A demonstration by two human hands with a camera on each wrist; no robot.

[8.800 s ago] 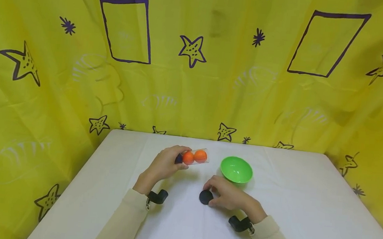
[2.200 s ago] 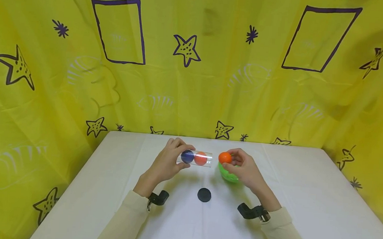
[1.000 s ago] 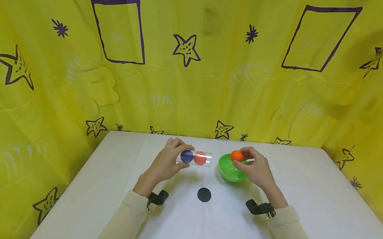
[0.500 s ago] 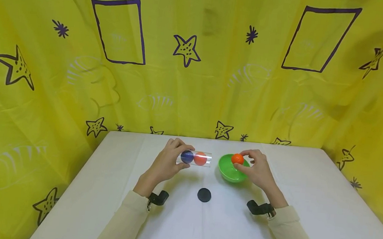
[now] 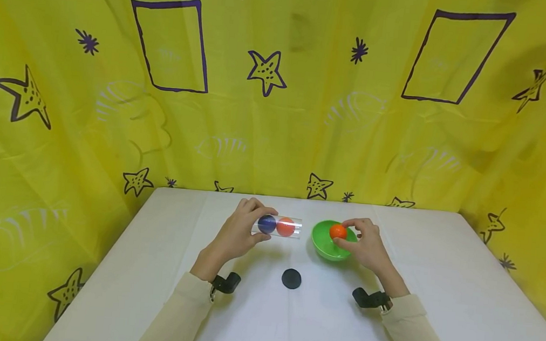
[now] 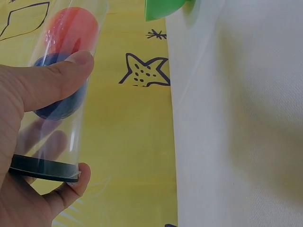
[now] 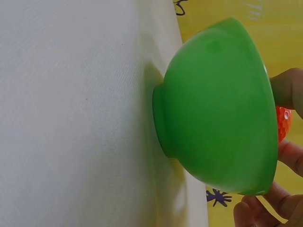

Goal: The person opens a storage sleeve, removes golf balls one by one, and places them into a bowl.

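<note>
My left hand (image 5: 236,227) grips a clear plastic tube (image 6: 71,137) by its black-capped end. Inside the tube are a dark blue ball (image 5: 266,224) and an orange-red ball (image 5: 285,227); the tube's right end has no cap and points at the green bowl (image 5: 324,248). Over the bowl, my right hand (image 5: 366,246) pinches an orange golf ball (image 5: 338,232) between thumb and fingers. In the right wrist view the bowl wall hides most of this ball, and its dimples show beside the rim.
A round black cap (image 5: 291,279) lies on the white-covered table (image 5: 259,326), between the forearms and nearer than the bowl. Behind the table hangs a yellow curtain (image 5: 295,140) with drawn stars.
Since the earliest frame, the black cap has been let go on the table and one orange ball has left the tube. Lately my right hand has carried it right and lowered it into the bowl's mouth.
</note>
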